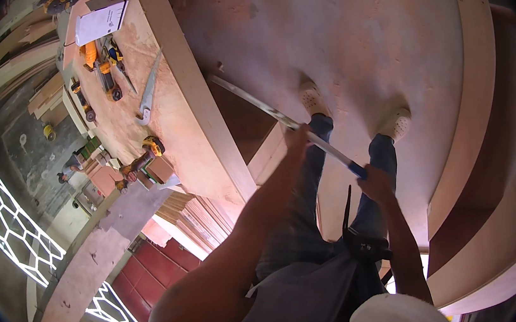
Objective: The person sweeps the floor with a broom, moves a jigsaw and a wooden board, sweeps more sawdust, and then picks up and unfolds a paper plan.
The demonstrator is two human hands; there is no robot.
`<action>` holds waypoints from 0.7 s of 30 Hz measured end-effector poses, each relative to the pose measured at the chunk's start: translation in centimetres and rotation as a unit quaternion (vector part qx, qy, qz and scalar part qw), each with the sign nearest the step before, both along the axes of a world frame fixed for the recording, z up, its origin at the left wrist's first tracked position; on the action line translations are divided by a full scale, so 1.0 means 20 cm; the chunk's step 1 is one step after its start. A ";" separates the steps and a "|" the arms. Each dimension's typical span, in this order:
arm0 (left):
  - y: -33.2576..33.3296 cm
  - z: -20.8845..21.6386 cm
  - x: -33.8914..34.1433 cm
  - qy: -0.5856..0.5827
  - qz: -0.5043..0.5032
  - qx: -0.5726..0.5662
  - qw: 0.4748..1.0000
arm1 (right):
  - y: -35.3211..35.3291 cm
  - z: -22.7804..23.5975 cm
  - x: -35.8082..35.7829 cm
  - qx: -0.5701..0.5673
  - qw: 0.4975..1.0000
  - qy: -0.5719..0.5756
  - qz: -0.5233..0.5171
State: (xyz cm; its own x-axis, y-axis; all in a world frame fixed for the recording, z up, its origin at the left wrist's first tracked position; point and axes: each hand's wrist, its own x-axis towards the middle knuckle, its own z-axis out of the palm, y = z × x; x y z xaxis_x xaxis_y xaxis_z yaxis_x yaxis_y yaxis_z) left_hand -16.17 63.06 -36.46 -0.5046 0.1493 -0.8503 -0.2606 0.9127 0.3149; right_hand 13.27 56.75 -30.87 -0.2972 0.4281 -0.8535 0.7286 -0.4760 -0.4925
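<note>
Slanting across my legs is a long pale pole (251, 97) with a blue section (356, 170) near its lower right end. My left hand (296, 136) is wrapped round the pole's middle. At the blue section, my right hand (375, 182) grips it too. The pole's far end reaches down to the left, beside the workbench edge, and I cannot make out any head on it. My feet, in light perforated shoes (312, 99), stand on the dusty floor beyond the pole.
On my left, a wooden workbench (181, 128) carries a handsaw (151, 87), a yellow-black drill (153, 146), several other power tools and white paper (101, 23). Stacked boards (196, 222) lean below it. A curved wooden panel (460, 119) borders the floor on my right.
</note>
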 end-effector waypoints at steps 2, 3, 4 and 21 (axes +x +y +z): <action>0.17 -0.03 -0.21 0.078 -0.019 0.089 0.993 | 0.17 0.01 -0.28 -0.022 0.999 0.042 -0.004; 0.26 -0.05 -0.31 0.090 -0.016 0.111 0.990 | 0.26 0.00 -0.43 -0.008 0.998 0.063 -0.011; 0.35 -0.07 -0.39 0.099 -0.003 0.103 0.990 | 0.35 -0.01 -0.57 0.012 0.996 0.089 -0.025; 0.31 0.07 -0.30 0.177 -0.360 -0.005 0.916 | 0.03 0.24 -0.87 -0.292 0.833 0.209 -0.421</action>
